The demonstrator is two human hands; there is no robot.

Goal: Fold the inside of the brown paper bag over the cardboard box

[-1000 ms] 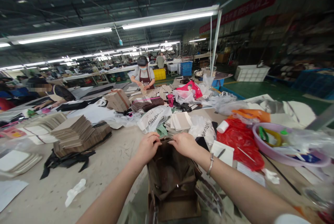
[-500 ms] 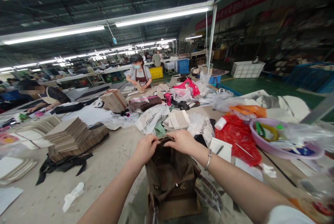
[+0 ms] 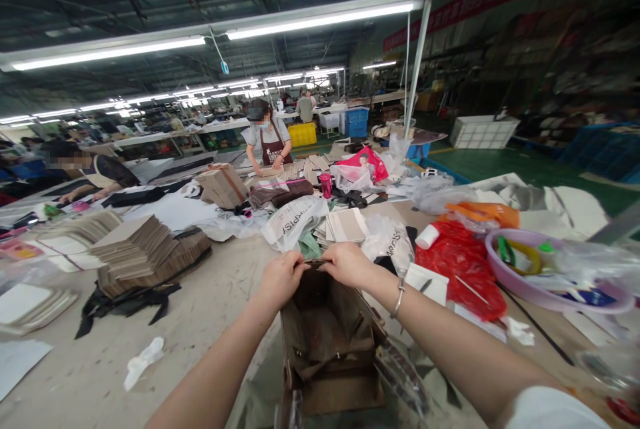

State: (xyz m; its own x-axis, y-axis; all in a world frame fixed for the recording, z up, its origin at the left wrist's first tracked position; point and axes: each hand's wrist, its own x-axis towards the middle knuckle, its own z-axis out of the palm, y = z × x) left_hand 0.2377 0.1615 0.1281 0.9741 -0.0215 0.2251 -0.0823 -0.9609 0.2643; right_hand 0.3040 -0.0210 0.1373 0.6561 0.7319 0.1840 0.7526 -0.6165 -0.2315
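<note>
A brown bag (image 3: 327, 335) stands at the near edge of the table with its mouth facing me, its lining and inside folds showing. My left hand (image 3: 284, 277) pinches the far rim of its opening. Close beside it, my right hand (image 3: 347, 264) grips the same rim, thumb toward the inside. A plastic-wrapped handle (image 3: 403, 375) hangs at the bag's right side. Behind the hands lie a stack of pale cards (image 3: 345, 225) and a printed clear plastic bag (image 3: 295, 221).
To the left are stacked grey-brown boards (image 3: 133, 249), black strips (image 3: 123, 305) and a crumpled white tissue (image 3: 143, 361). On the right lie a red plastic bag (image 3: 457, 265) and a lilac basin (image 3: 493, 259) of small items. Across the table a co-worker (image 3: 270, 139) handles boards.
Both hands still hold the bag's far rim, with slightly shifted fingers. The view has tilted a little. The co-worker opposite has lowered a board to the table.
</note>
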